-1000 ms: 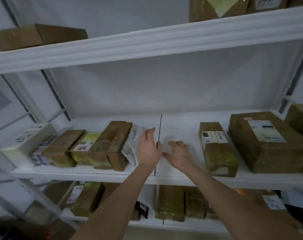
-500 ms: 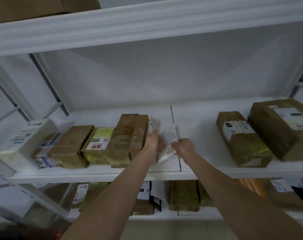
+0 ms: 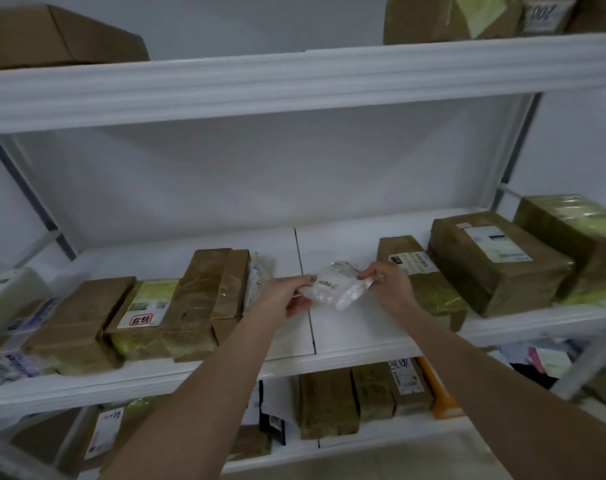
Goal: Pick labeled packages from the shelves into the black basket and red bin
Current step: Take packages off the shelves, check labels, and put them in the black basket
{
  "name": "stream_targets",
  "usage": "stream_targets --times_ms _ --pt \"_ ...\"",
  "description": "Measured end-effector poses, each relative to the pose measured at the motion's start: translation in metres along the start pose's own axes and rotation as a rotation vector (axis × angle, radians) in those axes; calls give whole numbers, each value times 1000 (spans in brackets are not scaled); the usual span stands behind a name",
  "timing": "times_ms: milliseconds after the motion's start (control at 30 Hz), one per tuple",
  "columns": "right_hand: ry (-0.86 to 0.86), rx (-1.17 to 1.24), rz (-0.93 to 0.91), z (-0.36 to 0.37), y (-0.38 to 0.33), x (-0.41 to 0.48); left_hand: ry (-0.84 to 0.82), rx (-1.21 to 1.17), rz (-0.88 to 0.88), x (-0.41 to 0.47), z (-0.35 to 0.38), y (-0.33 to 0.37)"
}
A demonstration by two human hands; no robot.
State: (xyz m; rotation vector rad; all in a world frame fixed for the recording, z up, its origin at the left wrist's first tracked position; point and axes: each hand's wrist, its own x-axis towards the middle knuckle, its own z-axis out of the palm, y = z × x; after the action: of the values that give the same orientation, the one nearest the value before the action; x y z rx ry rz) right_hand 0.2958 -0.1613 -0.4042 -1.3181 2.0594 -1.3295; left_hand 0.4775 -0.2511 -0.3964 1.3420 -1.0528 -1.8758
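Packet [image 3: 332,289] is off the shelf [image 3: 346,336] now, held over its middle, left hand [image 3: 287,297] and right hand [image 3: 390,285] each pinching an end. Pick's done, basket or bin next I guess.

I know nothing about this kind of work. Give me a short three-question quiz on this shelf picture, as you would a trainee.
1. What grips the clear plastic package? A) the left hand alone; B) the right hand alone; C) both hands.
2. True or false: the package lies flat and untouched on the white shelf.
3. Fill in: by the person's own sides, the brown box with the red-framed label sits to the ___ of the package.

Key
1. C: each hand pinches one end.
2. False: it is held up over the shelf.
3. left
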Motion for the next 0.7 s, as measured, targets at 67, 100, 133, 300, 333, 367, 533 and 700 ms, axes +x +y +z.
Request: stream_targets --times_ms 67,100,133,300,333,367,533,700 --pt "18 -39 30 -5 1 1 16 15 68 -1 9 -2" --pt "23 -65 59 -6 2 2 23 16 96 -2 13 -3" --pt "27 -83 94 -7 4 3 30 16 119 -3 17 -4" --pt "35 184 277 -7 19 -5 107 -15 188 -5 30 -11" --pt "14 240 281 -7 20 -7 124 -28 193 -5 32 -12" --pt "-26 298 275 -7 20 -10 139 -39 197 -6 33 -13" --pt "-213 482 237 -6 18 -15 209 -56 232 -8 45 -21" --pt "-79 241 262 1 22 -7 236 53 230 0 48 -31"
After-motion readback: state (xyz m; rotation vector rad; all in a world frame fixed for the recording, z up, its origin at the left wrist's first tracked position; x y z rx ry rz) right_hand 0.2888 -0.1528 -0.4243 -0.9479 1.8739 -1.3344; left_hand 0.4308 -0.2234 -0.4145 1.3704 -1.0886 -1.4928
